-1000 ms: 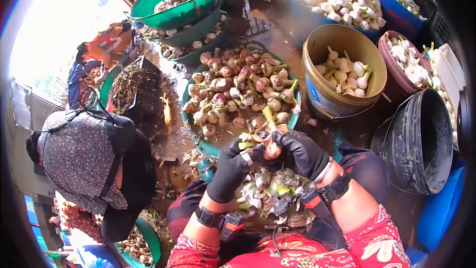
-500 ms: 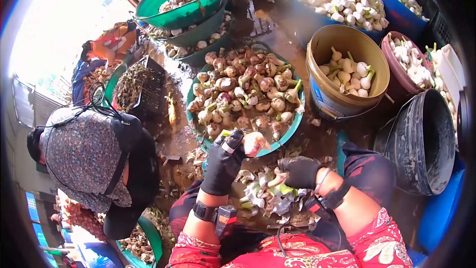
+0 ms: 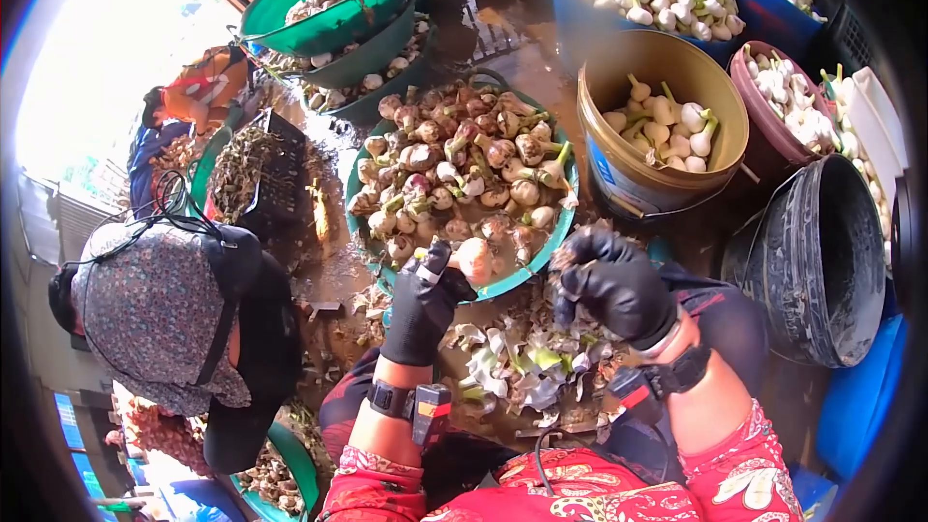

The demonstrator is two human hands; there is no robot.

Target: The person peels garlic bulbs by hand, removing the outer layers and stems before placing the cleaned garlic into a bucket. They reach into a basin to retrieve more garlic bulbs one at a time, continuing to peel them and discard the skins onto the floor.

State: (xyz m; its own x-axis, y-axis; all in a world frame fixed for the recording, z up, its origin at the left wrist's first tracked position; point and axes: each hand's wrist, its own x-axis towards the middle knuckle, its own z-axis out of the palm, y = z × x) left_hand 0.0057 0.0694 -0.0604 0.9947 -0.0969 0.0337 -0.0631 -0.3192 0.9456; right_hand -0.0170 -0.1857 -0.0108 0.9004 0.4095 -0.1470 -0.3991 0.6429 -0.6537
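My left hand (image 3: 418, 314), in a black glove, grips an onion (image 3: 475, 261) by the bulb's near side, over the front rim of a green tub (image 3: 527, 280). Many unpeeled, brownish onions (image 3: 454, 169) with cut stems fill that tub. My right hand (image 3: 619, 295), also gloved, is raised to the right of the tub's front edge. Its fingers are curled and partly blurred, and I cannot tell what is in them. Below and between both hands lies a heap of pale and green peelings (image 3: 532, 362).
A tan bucket (image 3: 667, 48) with several peeled white onions stands right of the tub. Blue tubs (image 3: 590, 19) of white onions are behind it; a tilted black bucket (image 3: 812, 271) is at right. A person (image 3: 174, 290) sits on the left, another (image 3: 198, 97) farther back.
My right hand has lifted away from the peelings, up and to the right, and turned. My left hand still holds the onion at the tub's rim. The whole view has shifted slightly.
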